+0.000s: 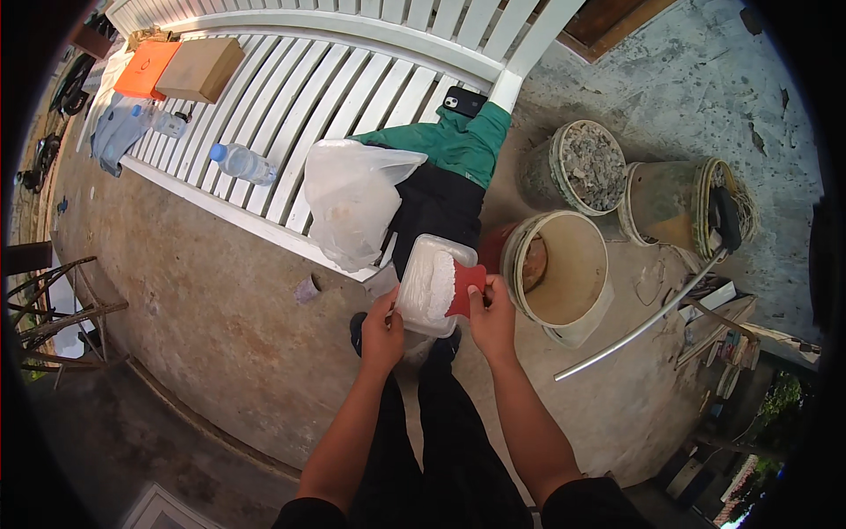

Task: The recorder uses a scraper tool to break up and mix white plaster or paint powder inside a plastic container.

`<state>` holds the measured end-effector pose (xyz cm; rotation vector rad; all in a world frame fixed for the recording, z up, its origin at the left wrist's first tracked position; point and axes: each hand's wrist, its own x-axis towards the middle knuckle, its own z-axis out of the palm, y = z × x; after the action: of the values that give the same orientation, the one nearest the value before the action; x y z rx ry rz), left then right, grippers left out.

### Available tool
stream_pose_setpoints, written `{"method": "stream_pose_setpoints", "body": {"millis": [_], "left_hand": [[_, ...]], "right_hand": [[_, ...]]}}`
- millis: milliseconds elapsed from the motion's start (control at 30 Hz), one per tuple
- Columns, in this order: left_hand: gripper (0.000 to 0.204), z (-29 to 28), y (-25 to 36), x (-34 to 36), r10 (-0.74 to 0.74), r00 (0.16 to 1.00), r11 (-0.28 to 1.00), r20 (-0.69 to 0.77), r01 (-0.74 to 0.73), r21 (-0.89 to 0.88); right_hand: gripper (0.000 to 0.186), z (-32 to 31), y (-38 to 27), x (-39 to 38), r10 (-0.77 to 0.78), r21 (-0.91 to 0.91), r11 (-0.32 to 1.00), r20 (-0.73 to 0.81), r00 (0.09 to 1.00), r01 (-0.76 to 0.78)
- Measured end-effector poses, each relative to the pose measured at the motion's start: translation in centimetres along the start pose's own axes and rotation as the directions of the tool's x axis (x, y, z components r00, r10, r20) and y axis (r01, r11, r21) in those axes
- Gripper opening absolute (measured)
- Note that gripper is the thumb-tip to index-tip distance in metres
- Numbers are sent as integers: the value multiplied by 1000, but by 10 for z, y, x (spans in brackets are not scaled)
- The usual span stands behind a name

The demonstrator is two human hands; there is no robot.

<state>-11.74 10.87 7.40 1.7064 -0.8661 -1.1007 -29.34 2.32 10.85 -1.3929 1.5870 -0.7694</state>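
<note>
Seen from above on a concrete porch: at ten o'clock, an orange box (146, 68) and a brown cardboard box (202, 68) side by side on a white slatted bench (300, 97), with a clear water bottle (243, 163) lying on the slats nearer the front edge. Just above centre, a translucent plastic bag (352, 201) slumped at the bench edge, touching green and black clothing (448, 167) draped beside it; a black phone (463, 101) at twelve o'clock on the end slat. At centre, left hand (382, 333) clamped on the near left corner of a clear plastic tub (432, 284) heaped with white powder, held over the knees. Right hand (493, 322) closed on a red scraper (464, 288) pressed into the powder at the tub's right rim. At two o'clock, three buckets: an empty cream one (564, 269) just beside the right hand, a rubble-filled one (582, 167) behind it, a soiled one (679, 207) tipped on its side. At three o'clock, a curved metal tube (634, 331) across the floor.
</note>
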Motion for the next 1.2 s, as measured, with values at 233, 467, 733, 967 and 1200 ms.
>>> {"method": "stream_pose_setpoints", "body": {"millis": [233,467,733,967,1200], "left_hand": [[41,2,-7,-3,29,999,1000,-16,-29,-5],[41,2,-13,-5,51,998,999,-31,-52,-8],[36,-2,-8,-12,-31,996,993,-82,40,112],[34,-2,-6,-11,-92,995,996,-36,93,14],[38,-19,25,24,72,982,995,-176,-58,85]], "right_hand": [[12,-5,-20,-4,130,0,991,101,986,-131],[17,-6,-40,-11,-38,-150,987,88,995,51],[15,-4,-15,-1,-105,-115,988,16,994,106],[11,-7,2,7,32,38,999,91,995,-36],[11,-3,3,2,-22,-6,1000,77,997,22]]}}
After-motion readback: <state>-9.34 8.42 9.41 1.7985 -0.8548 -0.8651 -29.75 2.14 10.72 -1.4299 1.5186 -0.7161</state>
